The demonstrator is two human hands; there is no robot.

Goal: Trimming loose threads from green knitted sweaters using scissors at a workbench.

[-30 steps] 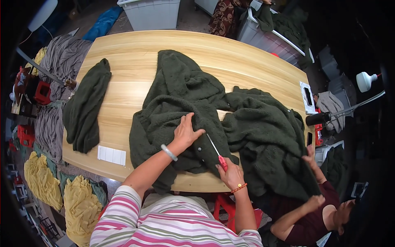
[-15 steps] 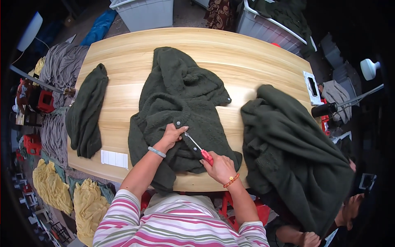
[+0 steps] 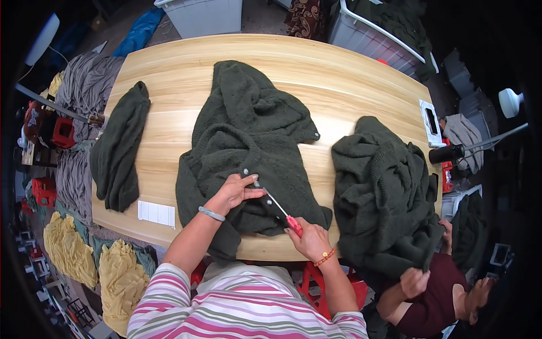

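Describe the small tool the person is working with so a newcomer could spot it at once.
Start at the oval wooden table and find the dark green knitted garment at its middle. At the garment's near edge, the right hand holds thin snips pointing toward the left hand. Their red handle is the only bright colour on the green knit.

Under my left hand (image 3: 232, 192) the dark green sweater (image 3: 248, 147) is thick, nubbly knit, matt. My scissors (image 3: 276, 209) have bright metal blades and glossy red plastic handles. The table (image 3: 339, 73) is smooth pale wood.
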